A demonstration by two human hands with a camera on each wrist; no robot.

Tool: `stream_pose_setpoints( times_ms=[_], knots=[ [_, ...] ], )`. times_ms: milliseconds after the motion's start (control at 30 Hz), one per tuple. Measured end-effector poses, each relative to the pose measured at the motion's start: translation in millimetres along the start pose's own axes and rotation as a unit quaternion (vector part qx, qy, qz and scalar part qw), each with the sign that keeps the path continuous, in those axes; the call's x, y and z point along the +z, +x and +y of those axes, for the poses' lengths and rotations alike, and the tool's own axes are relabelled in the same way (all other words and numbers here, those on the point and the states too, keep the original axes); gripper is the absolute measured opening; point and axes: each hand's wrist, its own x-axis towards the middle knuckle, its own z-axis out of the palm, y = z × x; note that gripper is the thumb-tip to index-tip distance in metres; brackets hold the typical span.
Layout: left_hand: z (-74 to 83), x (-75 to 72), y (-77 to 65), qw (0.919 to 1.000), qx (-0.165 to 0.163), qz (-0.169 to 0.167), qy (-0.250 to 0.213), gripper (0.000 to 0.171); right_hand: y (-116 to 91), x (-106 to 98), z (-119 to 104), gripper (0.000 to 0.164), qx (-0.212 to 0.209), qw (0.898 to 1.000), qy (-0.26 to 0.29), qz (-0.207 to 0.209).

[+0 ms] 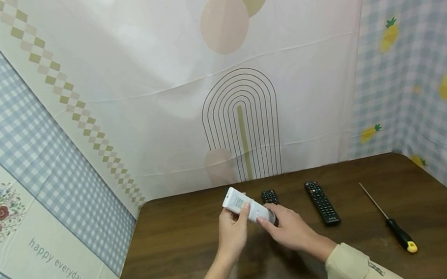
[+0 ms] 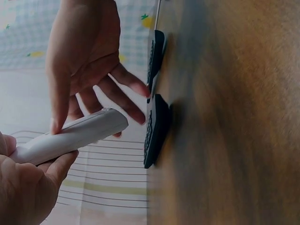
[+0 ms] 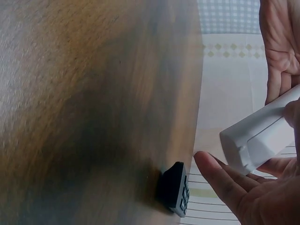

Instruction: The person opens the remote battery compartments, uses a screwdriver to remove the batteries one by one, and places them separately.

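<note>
Both hands hold a white remote control (image 1: 256, 209) above the table, tilted, with its labelled back facing up. My left hand (image 1: 232, 230) grips the far-left end, thumb across the back. At the near-right end, my right hand (image 1: 290, 227) has its thumb pressed on the back and its fingers at the far side and underneath. In the right wrist view, a seam runs along the white remote's casing (image 3: 255, 136). Just behind the right hand lies a small black remote (image 1: 268, 196), partly hidden by it.
A longer black remote (image 1: 322, 203) lies right of the hands on the brown wooden table (image 1: 171, 248). Farther right is a screwdriver (image 1: 397, 230) with a black and yellow handle, its shaft pointing away. Patterned cloths (image 1: 168, 134) hang behind and at both sides.
</note>
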Motion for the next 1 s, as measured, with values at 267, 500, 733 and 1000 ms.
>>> stream_pose_setpoints(
  times_ms=[267,500,733,1000],
  knots=[
    [-2.7,1.5,-3.0,0.9999,-0.007,-0.007,-0.010,0.034,1.4,2.4,-0.6,0.044,-0.002,1.000,0.013,-0.003],
    [-8.2,0.2,-7.3,0.9999,-0.010,-0.008,-0.004,0.034,0.6,5.5,0.0,0.033,0.010,1.000,0.023,-0.006],
    [-11.3,-1.1,-10.2,0.9999,-0.012,-0.012,0.002,0.034,2.1,5.7,-4.1,0.034,0.025,0.999,0.019,-0.009],
    [-14.6,-0.8,-13.9,0.9996,0.006,-0.013,0.024,0.034,3.0,10.8,-8.0,0.037,0.031,0.999,0.002,-0.009]
  ],
)
